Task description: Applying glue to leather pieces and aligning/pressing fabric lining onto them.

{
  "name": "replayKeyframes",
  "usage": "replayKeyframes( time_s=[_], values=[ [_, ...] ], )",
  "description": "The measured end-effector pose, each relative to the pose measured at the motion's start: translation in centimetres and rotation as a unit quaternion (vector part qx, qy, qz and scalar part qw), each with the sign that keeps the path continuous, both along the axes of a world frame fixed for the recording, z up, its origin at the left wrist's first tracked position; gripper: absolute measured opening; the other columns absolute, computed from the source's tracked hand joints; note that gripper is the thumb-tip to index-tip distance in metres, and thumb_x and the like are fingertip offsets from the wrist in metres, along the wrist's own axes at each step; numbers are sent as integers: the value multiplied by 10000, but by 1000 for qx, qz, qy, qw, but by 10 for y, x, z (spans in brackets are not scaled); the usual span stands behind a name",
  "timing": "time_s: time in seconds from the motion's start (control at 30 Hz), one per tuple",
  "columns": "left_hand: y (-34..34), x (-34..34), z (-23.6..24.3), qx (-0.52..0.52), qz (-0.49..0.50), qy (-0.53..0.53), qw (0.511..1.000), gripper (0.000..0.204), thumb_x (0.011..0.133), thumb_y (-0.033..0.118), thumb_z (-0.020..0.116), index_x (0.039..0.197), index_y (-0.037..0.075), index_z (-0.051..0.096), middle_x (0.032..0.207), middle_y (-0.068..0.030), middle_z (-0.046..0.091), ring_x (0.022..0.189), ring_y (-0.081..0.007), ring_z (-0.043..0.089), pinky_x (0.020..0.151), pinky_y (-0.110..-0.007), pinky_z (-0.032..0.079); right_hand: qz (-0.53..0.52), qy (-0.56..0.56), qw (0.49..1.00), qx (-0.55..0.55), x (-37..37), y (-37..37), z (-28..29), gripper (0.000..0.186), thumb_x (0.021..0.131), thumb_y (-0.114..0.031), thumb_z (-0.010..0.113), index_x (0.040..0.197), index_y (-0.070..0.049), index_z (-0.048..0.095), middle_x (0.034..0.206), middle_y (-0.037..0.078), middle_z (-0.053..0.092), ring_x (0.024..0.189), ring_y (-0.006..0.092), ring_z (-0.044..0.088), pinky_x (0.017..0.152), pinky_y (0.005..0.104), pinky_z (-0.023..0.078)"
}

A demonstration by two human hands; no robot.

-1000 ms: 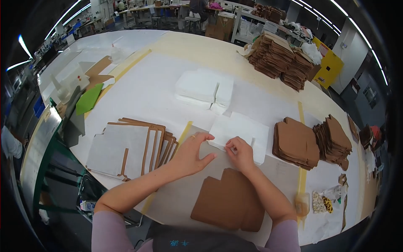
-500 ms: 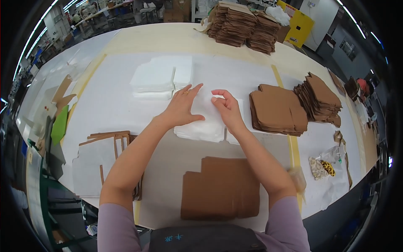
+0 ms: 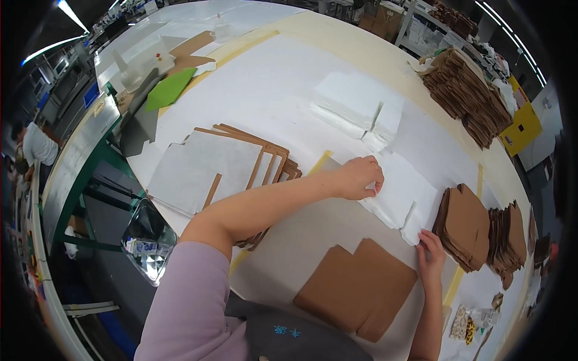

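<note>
And here was the grip: the left hand was curled over from above, its opening narrow, thumb and fingertips drawn close together with a sliver of white edge caught between them! That edge belonged to the white cut sheets, which stretched from the left fingertips across to the right hand. Over on that side, the fingers were bent, their tips up against the near right corner of the sheets; contact, yes, but whether thumb and finger pinched that corner, one could not tell. The slot in the sheets ran just ahead of the right fingertips

Past both hands, farther from the body, sat the thick white pile, near the sheets and untouched by any finger. On the body side of both grips, between the forearms, lay a brown cut piece, flat on the grey board. Just beyond the right hand, to its right, stood a brown stack, with a second brown stack right beside it, farther out from the grip. And out to the left of the left hand, partly behind that forearm, spread the pale-faced panels, brown edges showing, well apart from the pinching fingertips
</note>
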State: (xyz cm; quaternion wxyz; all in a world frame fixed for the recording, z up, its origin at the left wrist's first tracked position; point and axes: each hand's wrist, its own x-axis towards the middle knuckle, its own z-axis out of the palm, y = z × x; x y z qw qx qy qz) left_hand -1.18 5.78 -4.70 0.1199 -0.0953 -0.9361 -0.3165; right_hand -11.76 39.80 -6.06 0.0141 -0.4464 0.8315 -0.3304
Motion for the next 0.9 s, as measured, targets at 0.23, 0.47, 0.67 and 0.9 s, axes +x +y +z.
replayKeyframes(
  time_s=[0.23,0.47,0.67,0.9],
  values=[
    [6,-20,-2,140,60,5,988,147,804,169,755,896,71,696,1081,-102,693,892,-266,674,804,-387,530,28,9,999,-28,-17,-10,0,241,824,87,631,1033,-27,670,1093,102,649,933,209,661,790,285,538],
    [-1,-47,9,333,15,-68,940,291,757,210,819,860,-24,680,933,-117,716,607,-166,678,590,-286,529,-59,-330,940,-56,-55,-13,16,59,929,-48,615,871,-44,611,934,24,625,758,101,636,594,218,461],
    [-20,-114,50,447,133,67,882,339,762,254,832,826,-33,663,757,-122,667,592,-153,677,500,-264,524,-173,-284,911,-245,-116,-57,53,207,1016,-250,556,1071,-51,546,1001,44,647,861,116,679,657,198,484],
    [-22,-109,123,290,147,284,902,339,752,286,834,807,10,647,711,-119,657,627,-181,642,570,-335,493,-65,-216,870,-439,-107,-82,126,371,1014,-196,558,1305,3,441,1199,160,632,1150,219,631,954,247,503]
  ],
)
